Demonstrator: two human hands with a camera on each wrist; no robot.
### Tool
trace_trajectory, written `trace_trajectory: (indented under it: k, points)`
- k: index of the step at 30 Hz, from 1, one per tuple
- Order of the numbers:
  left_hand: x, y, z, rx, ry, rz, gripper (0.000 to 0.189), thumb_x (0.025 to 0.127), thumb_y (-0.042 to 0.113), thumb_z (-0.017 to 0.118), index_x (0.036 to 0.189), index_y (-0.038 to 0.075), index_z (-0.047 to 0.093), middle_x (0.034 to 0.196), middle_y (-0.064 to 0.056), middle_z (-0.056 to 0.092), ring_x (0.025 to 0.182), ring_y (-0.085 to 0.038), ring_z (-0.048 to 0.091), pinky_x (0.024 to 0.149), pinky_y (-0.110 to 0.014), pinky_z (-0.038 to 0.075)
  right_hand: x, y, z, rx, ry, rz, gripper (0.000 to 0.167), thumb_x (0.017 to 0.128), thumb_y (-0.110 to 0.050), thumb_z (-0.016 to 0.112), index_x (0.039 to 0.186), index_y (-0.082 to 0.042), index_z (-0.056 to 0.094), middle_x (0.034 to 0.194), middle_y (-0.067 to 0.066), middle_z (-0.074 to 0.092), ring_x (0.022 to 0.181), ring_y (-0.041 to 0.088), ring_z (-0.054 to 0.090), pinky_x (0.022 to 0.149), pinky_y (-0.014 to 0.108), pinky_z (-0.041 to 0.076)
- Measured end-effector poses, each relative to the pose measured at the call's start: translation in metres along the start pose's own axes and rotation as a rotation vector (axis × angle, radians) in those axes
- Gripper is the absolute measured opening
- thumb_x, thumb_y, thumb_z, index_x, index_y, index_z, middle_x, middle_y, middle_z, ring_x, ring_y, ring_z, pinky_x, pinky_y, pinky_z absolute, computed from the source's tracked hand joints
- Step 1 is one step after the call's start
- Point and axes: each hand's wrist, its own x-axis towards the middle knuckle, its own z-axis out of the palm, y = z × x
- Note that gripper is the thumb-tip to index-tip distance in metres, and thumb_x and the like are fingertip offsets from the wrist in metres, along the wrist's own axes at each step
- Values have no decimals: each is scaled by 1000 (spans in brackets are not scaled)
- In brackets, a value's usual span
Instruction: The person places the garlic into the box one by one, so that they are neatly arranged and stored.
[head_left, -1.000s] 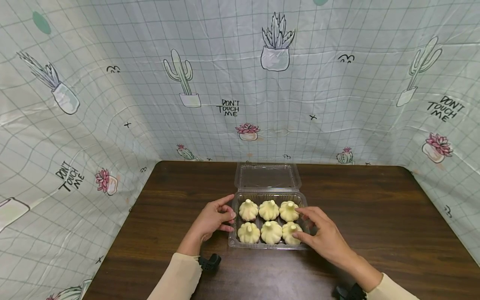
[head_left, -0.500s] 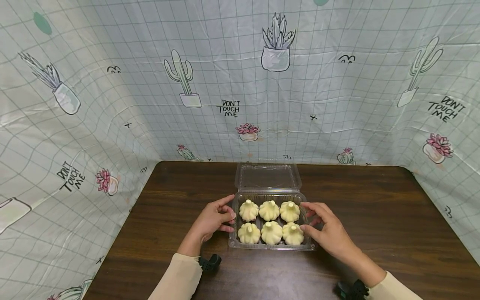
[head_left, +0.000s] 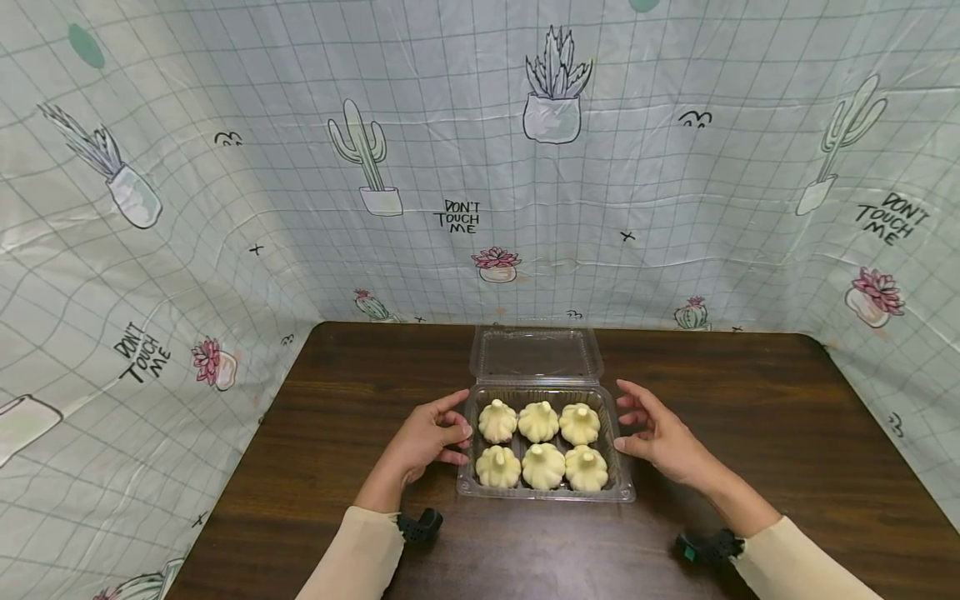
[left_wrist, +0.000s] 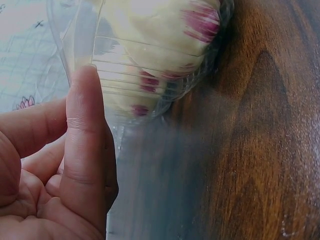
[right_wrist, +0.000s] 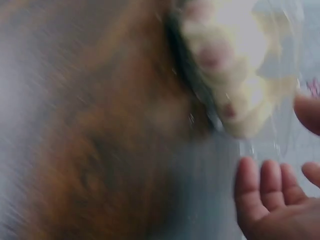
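A clear plastic clamshell box [head_left: 543, 492] stands on the brown table, its lid [head_left: 536, 354] folded back behind it. Two rows of pale yellow garlic bulbs [head_left: 543, 465] sit inside, stems up. Purple patches show low on the bulbs [left_wrist: 200, 22] in the left wrist view. At the box's left side, my left hand [head_left: 422, 437] pinches the rim, its thumb and bent fingers right at the edge. My right hand [head_left: 663, 437] is off the right side, fingers loosely spread and holding nothing. The blurred right wrist view has its fingertips below the box wall [right_wrist: 215, 112].
Bare wood table [head_left: 352, 367] lies to the left of the box. A grid-patterned cloth [head_left: 622, 192] with cactus drawings hangs behind and along both sides. Each wrist carries a black strap [head_left: 708, 546].
My right hand has drawn back to the right, from over the right-hand garlic bulbs to outside the box. The left hand stays at the rim, and the box has not moved.
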Motion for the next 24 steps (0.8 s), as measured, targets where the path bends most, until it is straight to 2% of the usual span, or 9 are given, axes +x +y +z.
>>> trace_trajectory:
  k: [5, 11, 15, 19, 24]
  points:
    - [0, 0, 0, 0, -4, 3, 66, 102, -4, 64, 163, 11, 42, 102, -10, 58, 81, -19, 64, 65, -33, 66, 13, 7, -13, 142, -175, 101, 101, 94, -3, 78, 168, 0, 9, 154, 38, 32, 124, 30, 53, 83, 30, 60]
    - [0, 0, 0, -1, -4, 1, 66, 102, -4, 64, 163, 11, 42, 102, -10, 58, 81, -19, 64, 66, -33, 67, 27, 11, -21, 292, -341, 186, 109, 96, -3, 75, 169, -6, -6, 160, 40, 20, 117, 21, 60, 88, 33, 61]
    - [-1, 1, 0, 4, 0, 6, 66, 102, -4, 64, 162, 11, 43, 102, -11, 58, 81, -19, 64, 66, -34, 67, 33, 13, -25, 347, -417, 243, 111, 96, -2, 73, 168, -7, -11, 160, 40, 19, 111, 15, 64, 91, 34, 60]
    - [-1, 1, 0, 3, 3, 4, 65, 102, -5, 64, 162, 11, 44, 102, -11, 58, 81, -19, 64, 66, -33, 67, 38, 16, -28, 359, -475, 272, 114, 96, -3, 73, 168, -10, -15, 159, 39, 20, 112, 17, 64, 93, 36, 59]
    - [-1, 2, 0, 7, 2, -2, 65, 102, -4, 64, 162, 11, 43, 103, -11, 58, 81, -19, 64, 66, -33, 67, 44, 18, -32, 374, -509, 288, 119, 95, -3, 74, 168, -18, -19, 156, 35, 23, 112, 19, 64, 93, 38, 59]
